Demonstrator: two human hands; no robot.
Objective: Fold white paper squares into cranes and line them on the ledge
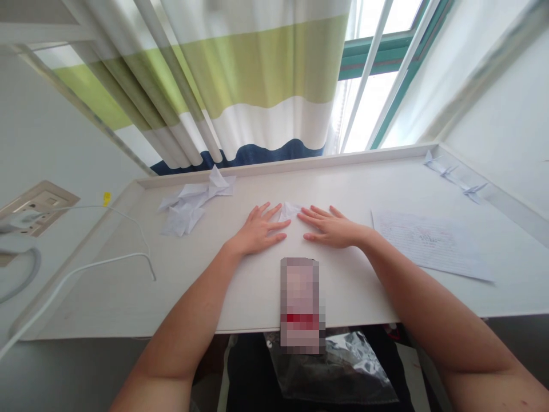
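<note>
A small folded piece of white paper (290, 212) lies on the white desk between my two hands. My left hand (261, 230) rests palm down with its fingers spread, the fingertips at the paper's left edge. From the other side my right hand (328, 226) lies flat, fingers stretched out, with its tips at the paper's right edge. Neither hand grips anything. To the left is a loose pile of folded white papers (189, 203). A written sheet of paper (429, 243) lies to the right of my right hand.
Several folded paper pieces (454, 176) stand in a row at the desk's back right corner. A pixelated phone-shaped object (300, 292) is at the front edge, above a clear plastic bag (338, 372). White cables (86, 266) run from a wall socket (38, 209) across the left side.
</note>
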